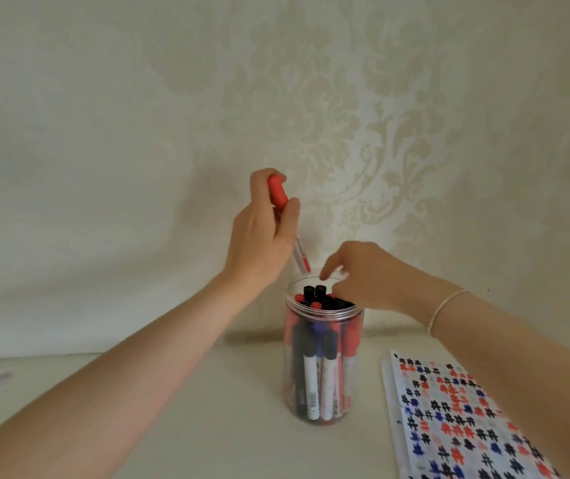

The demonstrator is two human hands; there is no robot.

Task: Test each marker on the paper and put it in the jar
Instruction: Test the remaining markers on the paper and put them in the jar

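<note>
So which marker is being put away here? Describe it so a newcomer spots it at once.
Find the clear jar mid-table, packed with markers. Just above its rim the left hand grips a red-capped marker, tilted, cap up. It is the only marker outside the jar.

One head-worn camera looks forward and slightly down, close over the table (207, 426), facing the wall (138, 115).

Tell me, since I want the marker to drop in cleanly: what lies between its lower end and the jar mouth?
Head view: nothing. The marker in the left hand ends just above the jar rim; the right hand is beside it.
</note>
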